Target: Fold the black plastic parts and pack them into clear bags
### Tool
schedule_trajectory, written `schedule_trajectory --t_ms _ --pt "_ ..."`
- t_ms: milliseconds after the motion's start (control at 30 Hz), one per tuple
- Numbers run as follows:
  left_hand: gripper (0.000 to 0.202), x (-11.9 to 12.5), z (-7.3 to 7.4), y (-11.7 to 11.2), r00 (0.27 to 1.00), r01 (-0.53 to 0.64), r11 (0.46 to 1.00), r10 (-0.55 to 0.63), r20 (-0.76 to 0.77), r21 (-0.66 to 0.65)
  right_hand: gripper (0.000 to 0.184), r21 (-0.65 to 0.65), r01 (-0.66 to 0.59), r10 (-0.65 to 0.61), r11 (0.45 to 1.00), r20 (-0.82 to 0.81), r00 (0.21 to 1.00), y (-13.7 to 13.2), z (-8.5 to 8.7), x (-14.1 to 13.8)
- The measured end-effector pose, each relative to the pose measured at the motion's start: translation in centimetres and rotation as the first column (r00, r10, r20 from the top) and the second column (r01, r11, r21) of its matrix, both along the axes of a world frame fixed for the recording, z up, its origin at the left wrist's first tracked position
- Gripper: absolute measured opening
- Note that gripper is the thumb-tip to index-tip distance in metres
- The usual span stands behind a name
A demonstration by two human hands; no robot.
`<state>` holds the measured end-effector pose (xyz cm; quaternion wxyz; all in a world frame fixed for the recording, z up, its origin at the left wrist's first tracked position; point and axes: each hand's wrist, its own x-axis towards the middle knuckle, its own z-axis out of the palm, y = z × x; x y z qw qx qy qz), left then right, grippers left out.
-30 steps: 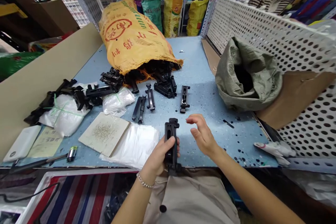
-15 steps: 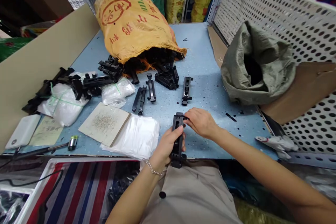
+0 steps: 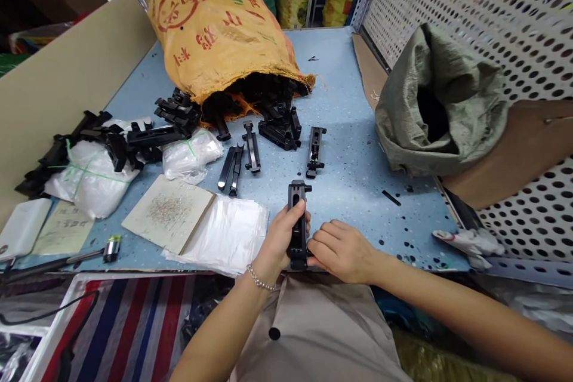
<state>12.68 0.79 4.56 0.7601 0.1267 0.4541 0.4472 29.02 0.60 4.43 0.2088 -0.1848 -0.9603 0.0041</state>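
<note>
My left hand [image 3: 286, 231] is wrapped round a long black plastic bracket [image 3: 296, 221], its thumb lying across the front. The bracket stands upright at the table's front edge, a small knob jutting from its upper right side. Curled at its lower right end, my right hand [image 3: 342, 250] has its fingertips closed on the bracket's side; the part they pinch is hidden. Just beyond lies another black bracket [image 3: 316, 152] with a slotted body. Left of that are a similar black piece [image 3: 252, 147] and a folded, two-legged one [image 3: 231, 169].
An orange woven sack [image 3: 233, 30] spills black parts onto the blue table [image 3: 344, 107]. At left are tied plastic bags [image 3: 96, 176], a cardboard square [image 3: 168, 212], clear sleeves [image 3: 230, 230] and a screwdriver-like tool [image 3: 80, 258]. A grey-green sack [image 3: 439, 107] stands right, before a perforated white panel [image 3: 528, 30].
My right hand has moved down from the bracket's upper knob to its lower end. The left hand keeps its hold on the bracket. The whole view has shifted slightly.
</note>
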Motion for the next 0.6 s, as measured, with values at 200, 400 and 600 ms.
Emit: schedule_trajectory --t_ms 200,400,600 --pt "0.040 0.3 -0.5 -0.3 0.958 0.112 0.959 -0.034 0.284 -0.261 0.029 -0.017 -0.130 0.131 0.991 0.079 0.988 0.9 1.8 0.3" --pt "0.041 0.2 0.3 -0.3 0.981 0.047 0.978 -0.007 0.192 -0.204 0.029 -0.198 -0.104 0.107 0.975 0.007 0.994 0.8 2.0 -0.1" --pt "0.059 -0.5 2.4 -2.4 0.846 0.004 0.892 0.239 -0.478 0.453 0.053 -0.972 0.028 -0.165 0.234 -0.011 0.986 -0.7 0.1 -1.0"
